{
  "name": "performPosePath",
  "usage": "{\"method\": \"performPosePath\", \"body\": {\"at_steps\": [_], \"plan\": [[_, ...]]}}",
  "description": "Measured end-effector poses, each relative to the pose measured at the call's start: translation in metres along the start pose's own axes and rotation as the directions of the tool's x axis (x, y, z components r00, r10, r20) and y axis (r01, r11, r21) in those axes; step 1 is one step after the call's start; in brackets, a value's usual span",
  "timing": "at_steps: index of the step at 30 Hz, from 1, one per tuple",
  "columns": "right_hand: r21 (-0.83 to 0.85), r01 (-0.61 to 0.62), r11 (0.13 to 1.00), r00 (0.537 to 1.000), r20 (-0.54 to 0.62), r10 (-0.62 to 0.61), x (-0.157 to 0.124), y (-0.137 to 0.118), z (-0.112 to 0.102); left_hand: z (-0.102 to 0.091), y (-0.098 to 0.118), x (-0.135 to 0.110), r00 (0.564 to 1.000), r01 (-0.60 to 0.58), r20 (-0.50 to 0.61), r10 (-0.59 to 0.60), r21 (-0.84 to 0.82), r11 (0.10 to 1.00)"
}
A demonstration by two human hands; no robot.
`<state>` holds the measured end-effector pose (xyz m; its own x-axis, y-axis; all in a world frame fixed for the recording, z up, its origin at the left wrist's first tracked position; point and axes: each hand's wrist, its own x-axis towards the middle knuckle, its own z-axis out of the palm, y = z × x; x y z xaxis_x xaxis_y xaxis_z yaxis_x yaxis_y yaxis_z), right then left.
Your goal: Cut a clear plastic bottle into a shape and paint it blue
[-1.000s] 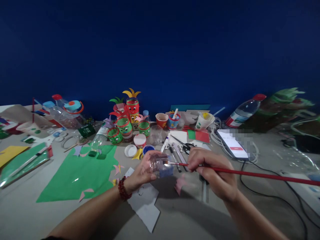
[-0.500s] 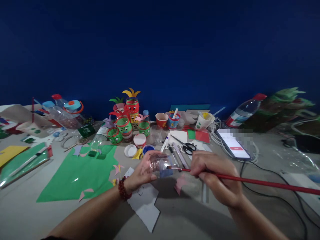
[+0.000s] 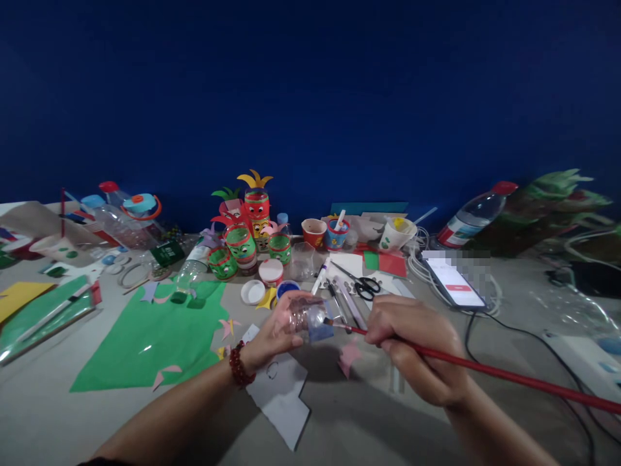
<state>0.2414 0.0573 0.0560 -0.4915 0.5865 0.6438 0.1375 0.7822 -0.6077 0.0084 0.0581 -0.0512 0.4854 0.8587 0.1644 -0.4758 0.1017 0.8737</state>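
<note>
My left hand [image 3: 279, 330] is wrapped round a clear plastic cup-like piece [image 3: 310, 319], apparently a cut bottle section, tilted on its side with its end toward the right. A bluish patch shows along its right end. Closed on a long red paintbrush [image 3: 490, 366], my right hand [image 3: 417, 343] brings the bristles to that right end; whether they touch the plastic I cannot tell. Behind the left hand stand an open pot of blue paint [image 3: 288, 288] and a white lid [image 3: 253, 292]. Black-handled scissors [image 3: 367, 288] and several pens lie just beyond.
Decorated bottle cups [image 3: 241, 244] with paper leaves stand at the back centre. Green paper [image 3: 150, 343] spreads at left, and a cut white sheet [image 3: 284, 398] lies below my left hand. A lit phone [image 3: 453, 281] and a black cable [image 3: 524, 336] are at right.
The brush has tilted, its handle end dropping lower at the right, and its tip has shifted slightly up. My right hand has moved a little left. The left hand keeps its grip on the plastic piece.
</note>
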Motion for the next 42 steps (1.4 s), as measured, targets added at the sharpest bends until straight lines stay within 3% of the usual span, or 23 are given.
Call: {"method": "performPosePath", "body": {"at_steps": [5,13,20,28,35,42], "plan": [[-0.038,0.005,0.999,0.998,-0.067,-0.007,-0.0009,0.0038,0.0035,-0.0015,-0.0007,0.0003,1.0,-0.017,-0.016,0.017,0.001,1.0],[-0.072,-0.009,0.997,0.999,0.034,0.011,-0.0021,0.0031,0.0019,-0.0018,-0.0007,0.0013,0.999,-0.021,-0.025,0.021,-0.004,1.0],[-0.085,-0.018,0.996,0.998,-0.063,0.013,-0.0024,0.004,0.0039,-0.0035,-0.0022,0.0015,0.999,-0.031,-0.012,0.031,0.009,0.999],[-0.106,-0.052,0.993,0.999,0.007,0.053,-0.0019,0.0046,0.0014,-0.0038,-0.0025,0.0019,0.999,-0.034,-0.014,0.034,0.012,0.999],[-0.111,-0.039,0.993,0.998,-0.057,0.033,-0.0041,0.0082,0.0048,-0.0053,-0.0038,0.0014,0.999,-0.037,-0.015,0.037,0.029,0.999],[-0.11,-0.052,0.993,0.998,0.014,0.054,-0.0024,0.0026,0.0016,-0.0038,-0.0031,0.0023,0.999,-0.035,-0.004,0.035,-0.001,0.999]]}}
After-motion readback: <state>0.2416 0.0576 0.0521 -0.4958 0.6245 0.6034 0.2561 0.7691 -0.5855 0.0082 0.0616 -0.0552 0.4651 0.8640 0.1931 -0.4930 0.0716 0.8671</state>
